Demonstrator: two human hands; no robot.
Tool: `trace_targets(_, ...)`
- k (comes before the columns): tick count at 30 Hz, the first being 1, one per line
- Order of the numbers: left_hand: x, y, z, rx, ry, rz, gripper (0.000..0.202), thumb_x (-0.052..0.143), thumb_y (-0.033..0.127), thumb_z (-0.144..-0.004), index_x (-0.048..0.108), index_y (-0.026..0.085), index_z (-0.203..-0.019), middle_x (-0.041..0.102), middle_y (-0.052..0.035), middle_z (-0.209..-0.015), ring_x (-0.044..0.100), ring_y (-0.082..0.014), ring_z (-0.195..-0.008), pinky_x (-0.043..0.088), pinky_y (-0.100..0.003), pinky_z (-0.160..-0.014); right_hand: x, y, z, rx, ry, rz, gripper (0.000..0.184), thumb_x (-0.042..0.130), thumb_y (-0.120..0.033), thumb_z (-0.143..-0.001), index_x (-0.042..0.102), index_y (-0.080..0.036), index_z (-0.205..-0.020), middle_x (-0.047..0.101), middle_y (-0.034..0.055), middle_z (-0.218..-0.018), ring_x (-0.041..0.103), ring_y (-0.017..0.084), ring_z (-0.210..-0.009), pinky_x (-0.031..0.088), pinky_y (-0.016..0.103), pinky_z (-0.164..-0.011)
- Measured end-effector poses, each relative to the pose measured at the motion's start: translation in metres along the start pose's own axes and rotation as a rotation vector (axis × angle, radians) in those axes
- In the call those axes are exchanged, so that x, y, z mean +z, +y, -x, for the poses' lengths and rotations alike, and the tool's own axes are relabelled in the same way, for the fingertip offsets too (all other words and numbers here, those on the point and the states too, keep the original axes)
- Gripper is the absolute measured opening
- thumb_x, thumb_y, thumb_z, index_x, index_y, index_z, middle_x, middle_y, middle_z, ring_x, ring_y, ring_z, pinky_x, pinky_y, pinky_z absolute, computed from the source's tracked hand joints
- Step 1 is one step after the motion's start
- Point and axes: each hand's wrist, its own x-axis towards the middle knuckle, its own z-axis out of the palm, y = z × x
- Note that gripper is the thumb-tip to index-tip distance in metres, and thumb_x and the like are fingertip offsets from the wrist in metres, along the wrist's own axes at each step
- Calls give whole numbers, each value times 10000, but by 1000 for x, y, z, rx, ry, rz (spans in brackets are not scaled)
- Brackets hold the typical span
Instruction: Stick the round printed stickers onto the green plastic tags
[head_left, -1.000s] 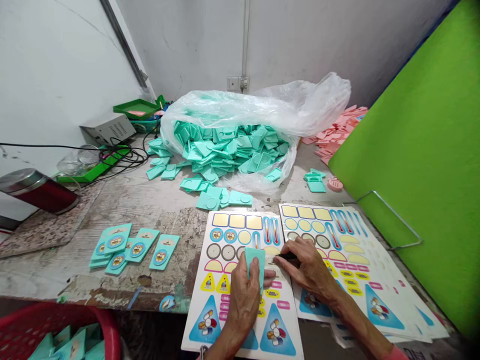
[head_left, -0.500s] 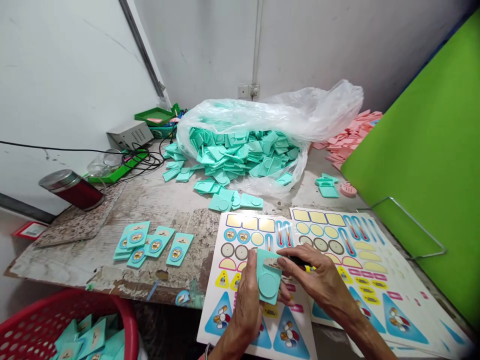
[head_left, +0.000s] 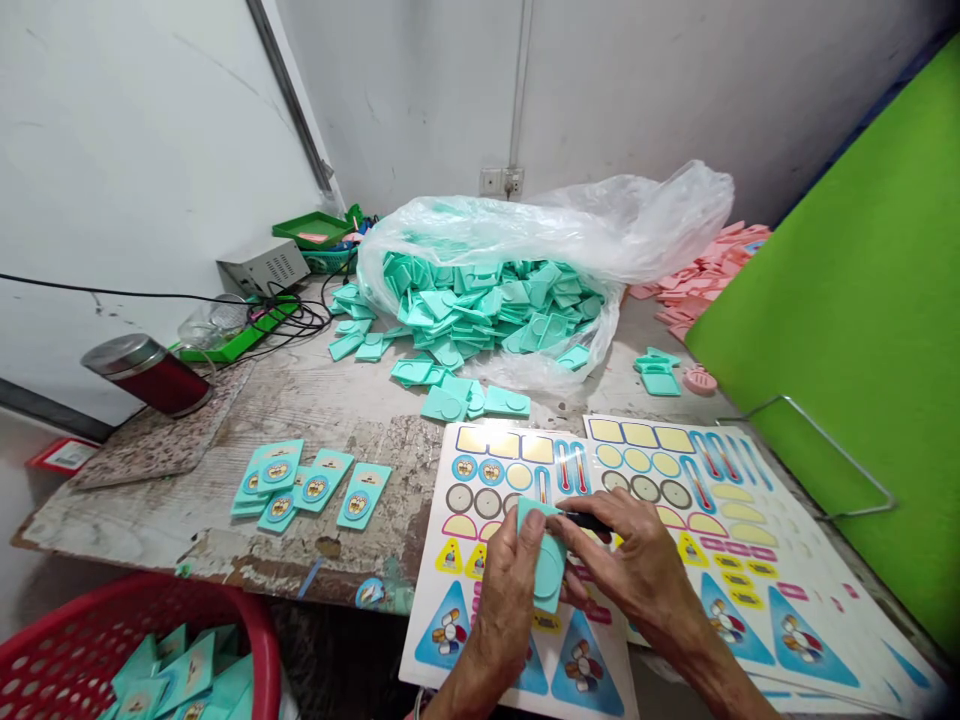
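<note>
My left hand is closed around a teal plastic piece with a raised round disc. Its thumb presses on the upper part of the piece, where a sticker is covered from sight. My right hand is closed on a slim black tool, its tip hidden; the fingertips touch the right edge of the piece. Under both hands lies a sticker sheet with triangles, circles and thermometers. To its right is a second sticker sheet, overlapping others.
Several stickered teal pieces lie on the left of the table. A red basket holds more below. Behind, a clear plastic bag spills a teal heap. A red cup stands left; a green panel borders the right.
My left thumb has moved onto the upper part of the teal piece, over the half-round sticker that showed before. My right fingers stay at its edge. The view has shifted slightly.
</note>
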Motion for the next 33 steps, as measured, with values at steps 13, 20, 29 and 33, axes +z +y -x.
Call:
trace_targets(13,-69,21,-27,-64,59,40,430,627,550,-801,630,135,-916,681,-37,-615,620,-144,-542,483,-215,-530,-12,20,-30,137,-52,-43,381,533,-575,-855,650,-239,-993,694,67,-884,650,214,-764,504,344,-698)
trace_targets(20,-96,21,-35,-50,119,176,414,572,543,-849,620,135,-895,707,-53,-666,666,-154,-597,518,-237,-609,32,-15,-83,-15,-198,-59,301,495,-485,-909,642,-235,-829,656,31,-782,591,201,-755,431,321,-663)
trace_targets(29,-53,14,-19,-144,-26,174,465,561,564,-841,628,108,-903,721,-105,-692,686,-186,-585,549,-269,-577,17,10,-42,-170,-94,90,144,506,-332,-943,589,-223,-903,652,32,-861,568,197,-808,371,350,-760)
trace_targets(33,-30,11,-11,-174,-83,174,471,566,569,-830,620,112,-927,715,-92,-687,701,-203,-617,573,-294,-622,5,34,-8,-200,-75,174,89,531,-289,-930,588,-222,-920,662,22,-870,559,197,-812,345,355,-772)
